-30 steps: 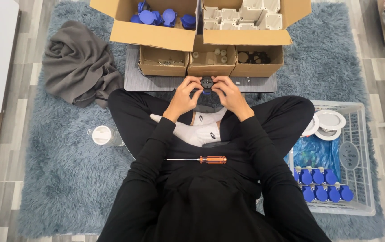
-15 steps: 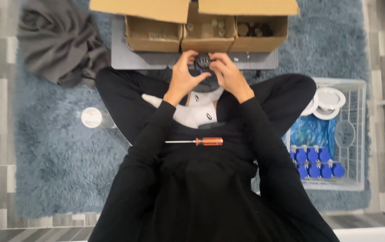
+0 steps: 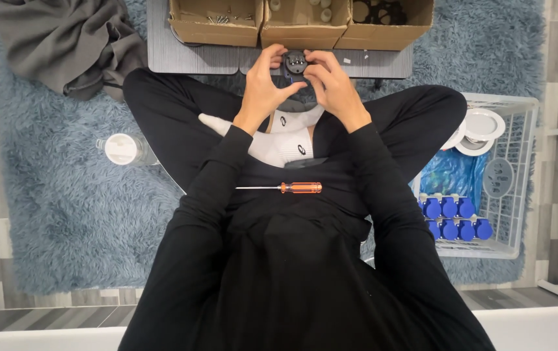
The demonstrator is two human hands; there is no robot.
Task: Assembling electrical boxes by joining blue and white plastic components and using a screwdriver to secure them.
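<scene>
I sit cross-legged on a blue shaggy rug [image 3: 64, 221]. Both hands meet in front of me around a small dark round part [image 3: 295, 63]. My left hand [image 3: 265, 81] grips its left side and my right hand [image 3: 331, 81] its right side, fingers curled over it. Most of the part is hidden by my fingers. An orange-handled screwdriver [image 3: 285, 188] lies across my lap, its blade pointing left, untouched by either hand.
Three open cardboard boxes [image 3: 302, 26] stand on a grey board [image 3: 188, 62] just beyond my hands. A white wire basket [image 3: 519, 195] at my right holds blue caps [image 3: 454, 218] and white lids. A white-lidded bottle [image 3: 123, 149] and a grey cloth [image 3: 64, 45] lie at left.
The camera has tilted down, so the boxes have slid toward the top edge. My hands stay closed on the dark part and have shifted little relative to my legs.
</scene>
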